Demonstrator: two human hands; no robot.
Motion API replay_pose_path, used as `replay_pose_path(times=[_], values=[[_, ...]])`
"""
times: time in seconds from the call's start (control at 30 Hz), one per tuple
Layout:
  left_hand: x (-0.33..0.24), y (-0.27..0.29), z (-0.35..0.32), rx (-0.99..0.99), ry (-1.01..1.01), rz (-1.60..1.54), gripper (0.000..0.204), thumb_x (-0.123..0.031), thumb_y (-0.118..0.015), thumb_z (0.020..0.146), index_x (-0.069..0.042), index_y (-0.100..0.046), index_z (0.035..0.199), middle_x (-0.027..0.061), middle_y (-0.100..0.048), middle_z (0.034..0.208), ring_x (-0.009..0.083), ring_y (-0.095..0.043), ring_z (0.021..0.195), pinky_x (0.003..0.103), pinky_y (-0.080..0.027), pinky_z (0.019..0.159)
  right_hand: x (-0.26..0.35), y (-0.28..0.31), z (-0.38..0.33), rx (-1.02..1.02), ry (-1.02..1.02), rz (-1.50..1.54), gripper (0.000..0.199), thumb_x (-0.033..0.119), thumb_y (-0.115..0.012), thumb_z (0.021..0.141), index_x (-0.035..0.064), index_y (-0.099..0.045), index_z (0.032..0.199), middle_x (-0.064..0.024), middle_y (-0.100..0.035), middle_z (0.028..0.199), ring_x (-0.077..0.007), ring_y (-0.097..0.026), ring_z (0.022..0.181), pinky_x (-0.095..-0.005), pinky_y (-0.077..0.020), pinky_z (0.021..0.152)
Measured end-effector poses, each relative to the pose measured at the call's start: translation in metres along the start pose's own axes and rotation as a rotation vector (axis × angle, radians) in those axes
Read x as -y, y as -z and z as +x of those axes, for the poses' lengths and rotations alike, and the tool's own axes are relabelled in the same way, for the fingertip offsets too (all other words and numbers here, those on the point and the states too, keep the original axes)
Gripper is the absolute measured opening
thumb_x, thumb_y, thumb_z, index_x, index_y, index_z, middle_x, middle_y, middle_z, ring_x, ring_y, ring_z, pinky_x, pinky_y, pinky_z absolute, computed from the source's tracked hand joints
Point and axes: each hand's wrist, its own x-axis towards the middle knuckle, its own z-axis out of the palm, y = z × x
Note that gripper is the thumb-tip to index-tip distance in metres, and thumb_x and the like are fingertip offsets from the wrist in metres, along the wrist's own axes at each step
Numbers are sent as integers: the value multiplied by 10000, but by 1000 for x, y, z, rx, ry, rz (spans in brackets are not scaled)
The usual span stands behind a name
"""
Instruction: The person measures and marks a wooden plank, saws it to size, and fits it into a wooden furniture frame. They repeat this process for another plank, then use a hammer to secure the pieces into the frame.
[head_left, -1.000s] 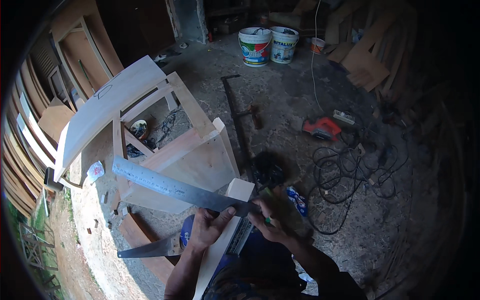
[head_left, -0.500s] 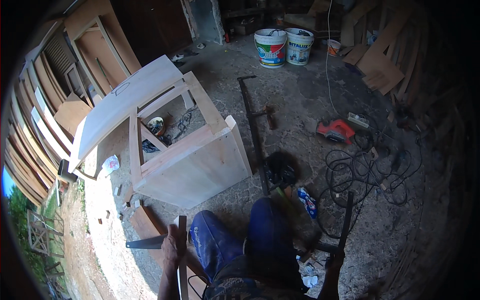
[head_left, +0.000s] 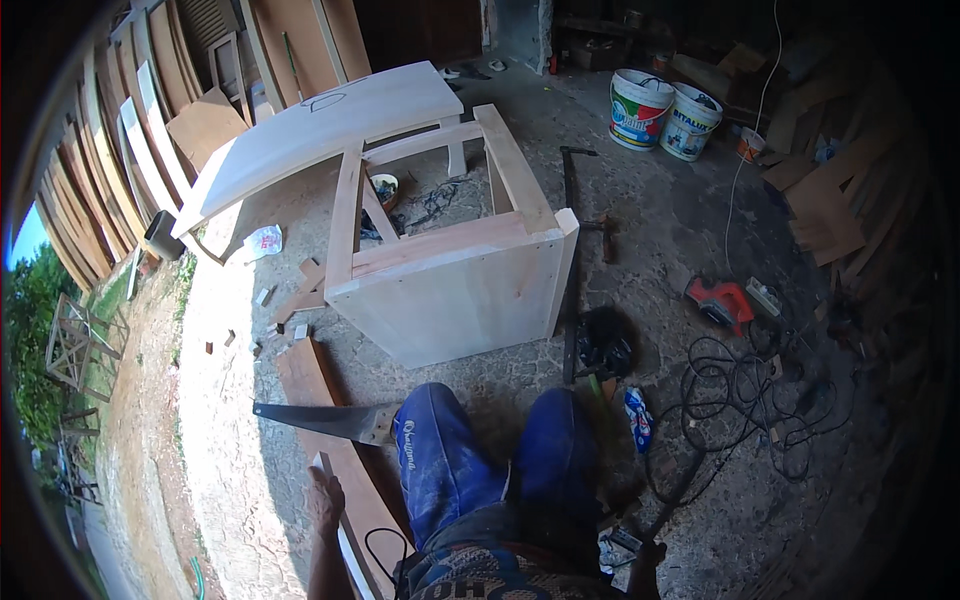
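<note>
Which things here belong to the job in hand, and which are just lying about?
Job in hand, judging by grip and nearness:
pale wood strip, in the left hand
dark straight tool, at the right hand, dim
perhaps handsaw, wooden frame

Lying about, apparently:
red power tool
white buckets
plastic bag
blue-and-white packet

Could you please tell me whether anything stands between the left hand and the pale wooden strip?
Nothing visible does: the left hand grips the pale wooden strip directly. The handsaw shows farther ahead, across the brown board, not between them.
</note>
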Motion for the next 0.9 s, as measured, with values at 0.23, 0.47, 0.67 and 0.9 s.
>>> replay_pose_path(times=[0.23,0.47,0.67,0.9], values=[[13,10,-49,230,306,-77,458,-294,-508,965,-29,-345,1301,374,-650,1042,566,-627,973,625,-469,872,406,52,-290,824,743,680,495,37,-606,927,-1,-448,1394,-198,-592,1331,-266,-653,844,-345,-526,883],[14,-21,-79,269,293,-149,418,-304,-515,952,2,-427,1224,361,-633,1100,536,-612,1063,587,-460,926,488,170,-579,2434,1299,1455,62,103,-589,966,106,-550,1014,-69,-741,1063,-258,-687,694,-316,-511,594],[8,-20,-123,225,275,-171,394,-309,-514,967,6,-453,1196,340,-654,1039,520,-626,1037,593,-466,904,479,168,-635,2895,946,1404,102,96,-615,948,88,-527,896,-238,-721,1044,-208,-635,550,-286,-426,438],[5,-34,-142,249,279,-218,350,-304,-513,970,-9,-488,1156,343,-653,992,523,-638,951,595,-467,837,445,152,-669,2997,474,1453,89,94,-622,946,64,-554,897,-321,-711,1050,-184,-606,475,-273,-380,358]])
